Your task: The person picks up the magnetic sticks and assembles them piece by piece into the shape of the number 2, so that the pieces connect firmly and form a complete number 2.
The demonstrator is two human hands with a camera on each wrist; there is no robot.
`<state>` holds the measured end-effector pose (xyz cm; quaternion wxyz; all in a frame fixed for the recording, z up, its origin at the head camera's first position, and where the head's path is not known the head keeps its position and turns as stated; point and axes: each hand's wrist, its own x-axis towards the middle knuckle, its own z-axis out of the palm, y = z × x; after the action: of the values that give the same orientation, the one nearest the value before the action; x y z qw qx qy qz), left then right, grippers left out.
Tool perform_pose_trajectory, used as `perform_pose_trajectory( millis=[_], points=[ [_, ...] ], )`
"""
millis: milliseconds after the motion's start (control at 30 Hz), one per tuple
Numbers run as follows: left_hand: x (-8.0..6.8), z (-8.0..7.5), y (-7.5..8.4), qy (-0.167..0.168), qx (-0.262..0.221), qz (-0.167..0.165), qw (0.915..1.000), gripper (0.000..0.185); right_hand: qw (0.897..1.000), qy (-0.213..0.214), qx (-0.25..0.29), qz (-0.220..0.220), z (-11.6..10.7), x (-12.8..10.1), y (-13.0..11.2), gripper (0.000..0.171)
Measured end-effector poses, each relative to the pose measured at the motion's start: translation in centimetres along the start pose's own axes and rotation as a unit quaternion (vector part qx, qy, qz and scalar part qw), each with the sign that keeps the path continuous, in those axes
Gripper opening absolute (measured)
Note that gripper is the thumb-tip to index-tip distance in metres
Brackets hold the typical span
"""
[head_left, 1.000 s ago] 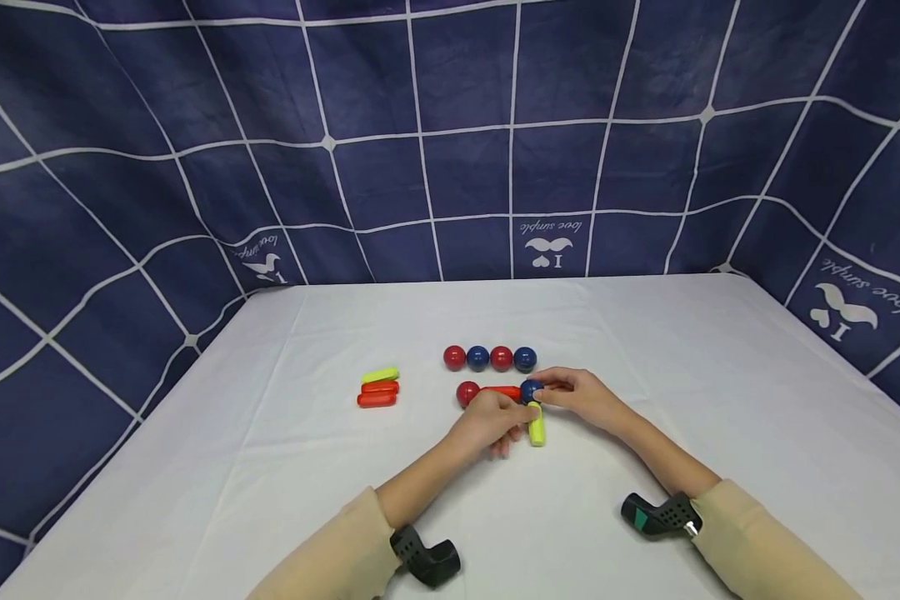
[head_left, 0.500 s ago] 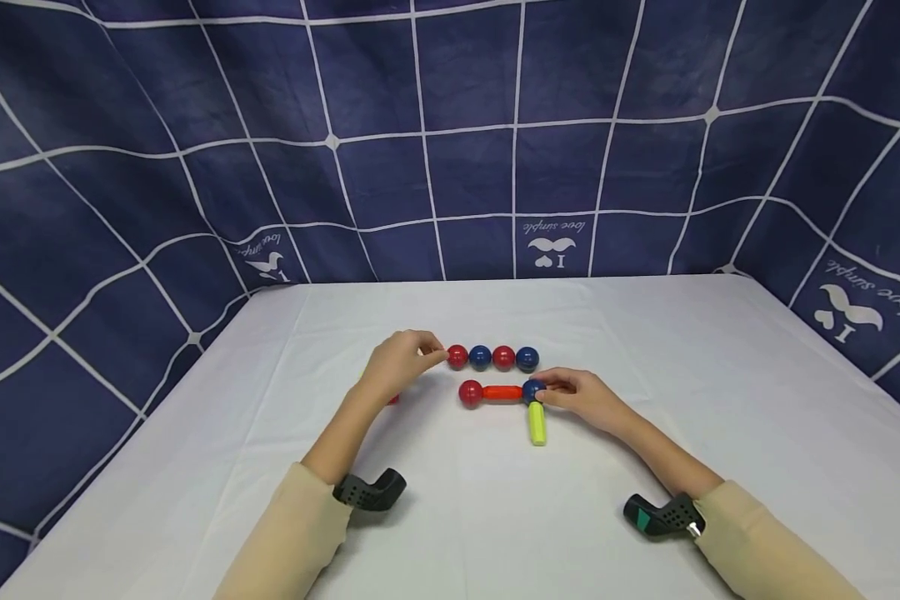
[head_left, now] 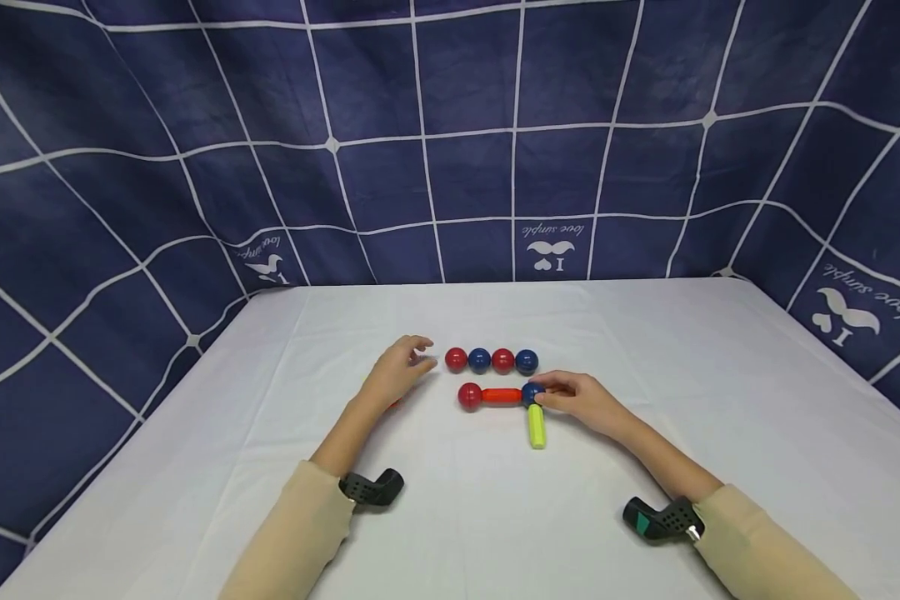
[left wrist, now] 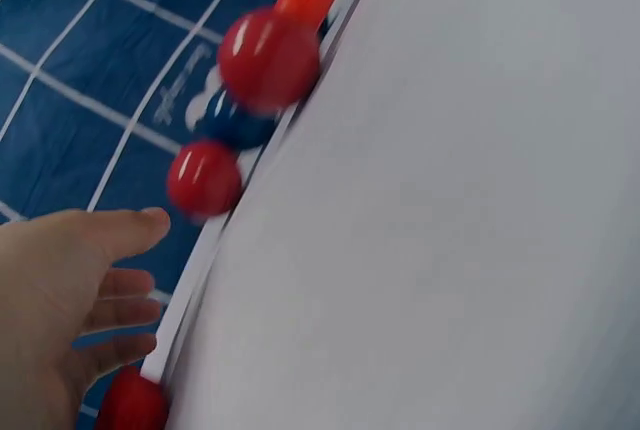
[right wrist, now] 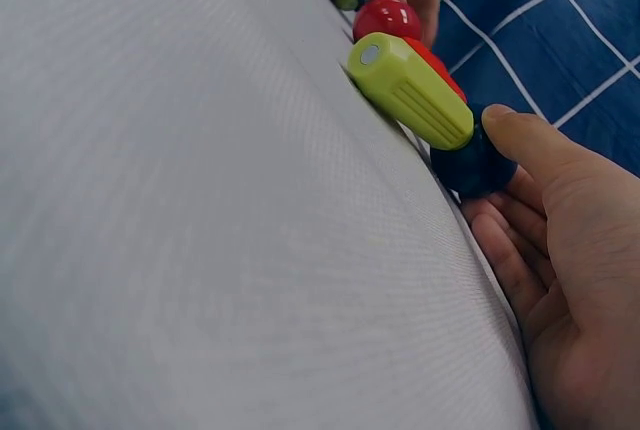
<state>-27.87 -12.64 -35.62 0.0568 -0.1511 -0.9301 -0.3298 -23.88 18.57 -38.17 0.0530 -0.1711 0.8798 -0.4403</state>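
Forming an L on the bench [head_left: 450,533] are one glossy red ball [head_left: 470,397], one red rod [head_left: 502,397], one blue ball [head_left: 528,392] pinched by the right hand [head_left: 581,404] and one ribbed lime rod [head_left: 536,427]; the left hand [head_left: 397,372], fingers parted, grips nothing near two red balls [head_left: 456,360], two blue balls [head_left: 479,360].

On the white cloth-covered counter [head_left: 645,333], a row of four glossy red and blue balls [head_left: 486,360] lies behind a glossy red ball [head_left: 470,397], an orange-red rod [head_left: 502,397] and a glossy blue ball [head_left: 530,393], touching left to right. A ridged yellow-green rod [head_left: 537,427] runs forward from the blue ball, with the right grip [head_left: 581,402] at its right. The left grip [head_left: 396,371] is left of the row. Behind the counter hangs a navy grid-patterned fabric curtain [head_left: 465,175].
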Motion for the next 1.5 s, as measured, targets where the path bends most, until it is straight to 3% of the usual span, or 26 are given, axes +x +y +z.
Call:
perform_pose_trajectory(
  millis=[167, 300, 433, 567, 767, 900, 1000, 1100, 1200, 1300, 1500],
  points=[
    [0.1, 1.8, 1.1, -0.025, -0.018, 0.043, 0.9986, 0.048, 1.0, -0.002, 0.001, -0.002, 0.0, 0.1, -0.1, 0.044],
    [0.1, 2.6, 1.5, -0.031, -0.044, 0.04, 0.9978, 0.043, 1.0, -0.003, 0.0, -0.002, 0.0, 0.0, -0.2, 0.044],
    [0.0, 2.9, 1.7, -0.005, -0.071, 0.022, 0.9973, 0.029, 1.0, -0.003, 0.0, -0.002, 0.0, -0.1, -0.2, 0.045],
    [-0.2, 2.9, 1.7, 0.01, -0.084, 0.002, 0.9964, 0.018, 1.0, -0.005, 0.001, -0.004, -0.1, -0.1, -0.1, 0.045],
    [-0.4, 2.6, 2.1, -0.002, -0.111, -0.033, 0.9933, 0.024, 1.0, 0.0, -0.002, -0.006, -0.1, 0.0, 0.0, 0.044],
    [-0.5, 2.3, 2.5, 0.018, -0.138, -0.061, 0.9884, 0.027, 1.0, 0.01, 0.01, -0.01, 0.1, -0.1, -0.1, 0.044],
    [-0.7, 1.7, 3.4, 0.049, -0.168, -0.056, 0.9829, 0.029, 1.0, 0.012, 0.015, -0.017, 0.2, -0.2, -0.2, 0.045],
    [-1.0, 1.0, 4.7, 0.052, -0.197, -0.034, 0.9784, 0.031, 1.0, 0.012, 0.015, -0.022, 0.3, -0.2, -0.3, 0.046],
    [-1.4, 0.6, 5.8, 0.009, -0.207, -0.01, 0.9783, 0.034, 1.0, 0.008, 0.013, -0.022, 0.2, -0.2, -0.4, 0.046],
    [-1.9, 0.7, 6.5, -0.067, -0.204, 0.016, 0.9764, 0.037, 1.0, -0.001, 0.012, -0.024, 0.1, -0.3, -0.5, 0.045],
    [-2.7, 1.7, 7.3, -0.214, -0.203, 0.077, 0.9525, 0.034, 0.999, -0.017, 0.008, -0.028, 0.1, -0.3, -0.6, 0.044]
  ],
)
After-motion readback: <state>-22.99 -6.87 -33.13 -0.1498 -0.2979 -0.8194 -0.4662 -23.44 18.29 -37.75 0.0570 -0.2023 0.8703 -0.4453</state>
